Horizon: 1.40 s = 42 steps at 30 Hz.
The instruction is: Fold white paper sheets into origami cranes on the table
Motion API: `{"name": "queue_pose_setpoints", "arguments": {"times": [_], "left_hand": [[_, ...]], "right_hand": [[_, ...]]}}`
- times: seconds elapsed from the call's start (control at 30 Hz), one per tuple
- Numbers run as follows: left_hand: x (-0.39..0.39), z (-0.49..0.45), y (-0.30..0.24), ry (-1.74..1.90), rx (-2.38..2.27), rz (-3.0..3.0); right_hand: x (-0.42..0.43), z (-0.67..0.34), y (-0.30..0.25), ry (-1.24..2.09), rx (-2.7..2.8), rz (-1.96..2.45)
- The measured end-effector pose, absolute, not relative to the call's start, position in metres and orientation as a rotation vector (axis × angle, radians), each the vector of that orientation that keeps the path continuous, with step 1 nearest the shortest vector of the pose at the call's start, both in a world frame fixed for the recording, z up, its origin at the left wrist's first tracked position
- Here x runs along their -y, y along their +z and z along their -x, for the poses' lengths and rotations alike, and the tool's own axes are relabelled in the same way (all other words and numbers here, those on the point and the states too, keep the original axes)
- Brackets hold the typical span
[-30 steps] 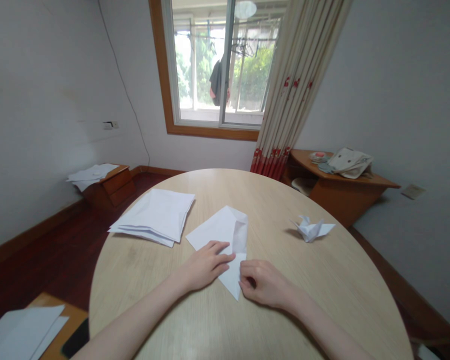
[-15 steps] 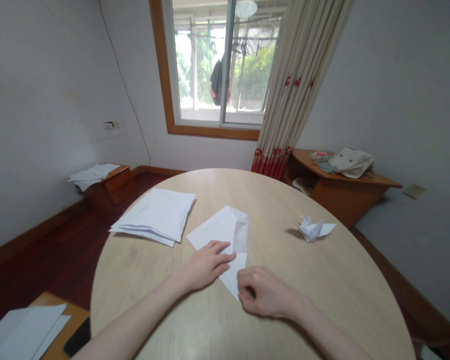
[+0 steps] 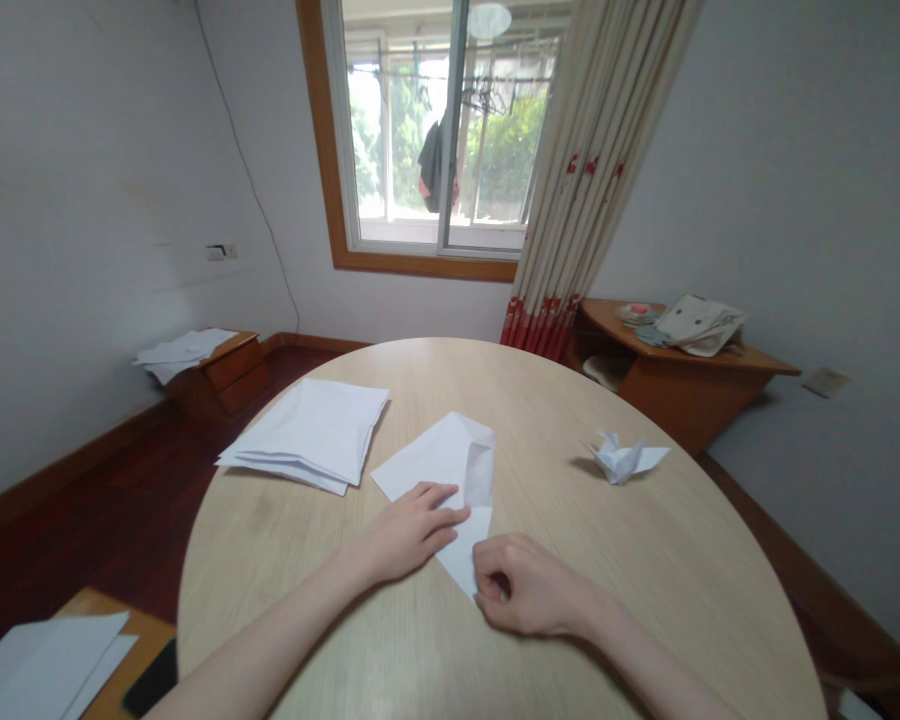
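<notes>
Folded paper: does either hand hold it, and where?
The left hand rests on the folded paper without gripping; whether the right hand pinches its lower-right edge is unclear.

No text, label, brand, number or sign can be read. Beyond the round, pale wood-grain surface (image 3: 450, 370), the long cream fabric curtain (image 3: 592, 130) bears red printed motifs (image 3: 592, 166) with no legible characters. Beyond the surface's right side, small dark marks on a cream cloth bag (image 3: 701, 328) are too small to tell.
</notes>
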<state>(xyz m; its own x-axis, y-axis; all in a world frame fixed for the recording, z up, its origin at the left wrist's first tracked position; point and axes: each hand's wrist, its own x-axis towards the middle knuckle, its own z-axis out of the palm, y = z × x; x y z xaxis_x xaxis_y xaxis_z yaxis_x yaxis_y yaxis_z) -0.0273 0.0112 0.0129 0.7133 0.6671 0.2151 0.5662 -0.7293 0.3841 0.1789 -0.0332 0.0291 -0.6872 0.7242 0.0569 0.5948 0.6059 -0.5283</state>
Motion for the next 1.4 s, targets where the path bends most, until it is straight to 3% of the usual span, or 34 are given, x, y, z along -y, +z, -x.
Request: {"name": "queue_pose_setpoints", "arguments": {"times": [0.17, 0.57, 1.07, 1.4], "left_hand": [[-0.012, 0.027, 0.010, 0.522, -0.969, -2.624], [-0.003, 0.020, 0.018, 0.411, -1.030, -2.698], [0.001, 0.012, 0.008, 0.641, -1.070, -2.615], [0.007, 0.014, 0.018, 0.623, -0.936, -2.523]], "right_hand": [[0.028, -0.182, 0.027, 0.691, 2.496, 1.072], [0.009, -0.197, 0.018, 0.032, 2.237, 1.022], [0.006, -0.196, 0.013, -0.437, 2.299, 1.011], [0.001, -0.208, 0.012, -0.166, 2.320, 0.974]]}}
